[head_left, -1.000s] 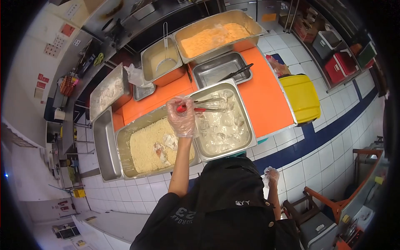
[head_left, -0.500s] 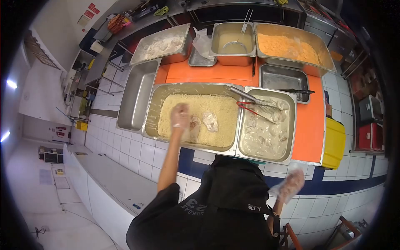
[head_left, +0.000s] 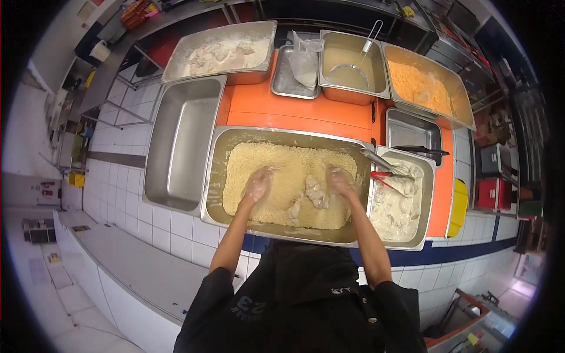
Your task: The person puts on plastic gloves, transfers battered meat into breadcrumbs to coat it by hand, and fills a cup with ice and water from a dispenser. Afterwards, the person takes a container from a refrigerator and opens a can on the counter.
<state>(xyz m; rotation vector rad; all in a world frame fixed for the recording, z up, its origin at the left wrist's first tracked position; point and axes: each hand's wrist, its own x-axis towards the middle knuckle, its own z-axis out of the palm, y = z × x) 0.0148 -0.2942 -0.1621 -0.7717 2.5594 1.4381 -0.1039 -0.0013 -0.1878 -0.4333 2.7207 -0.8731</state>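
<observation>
A deep steel pan [head_left: 219,176] holds a bed of pale yellow crumbs [head_left: 294,159]. My left hand [head_left: 259,183], in a clear plastic glove, is cupped in the crumbs on the left side, fingers apart. On the right, my gloved right hand [head_left: 341,180] is in the crumbs too, its fingers loosely spread and slightly blurred. Just left of it lies a pale, coated piece of meat [head_left: 318,193]. Another piece [head_left: 292,213], partly covered with crumbs, lies nearer the front wall. Neither hand is seen gripping a piece.
Right of the crumbs, a pan of creamy batter [head_left: 391,215] holds coated pieces and red-and-silver tongs [head_left: 385,175]. A bare steel pan [head_left: 182,141] stands left. Behind are a flour pan [head_left: 226,56], a strainer [head_left: 351,73] in liquid, and an orange-crumb pan [head_left: 421,85].
My right hand has come from beside the pans at lower right into the crumb pan. The left hand stays in the crumbs. The meat pieces have shifted, and the camera view has moved.
</observation>
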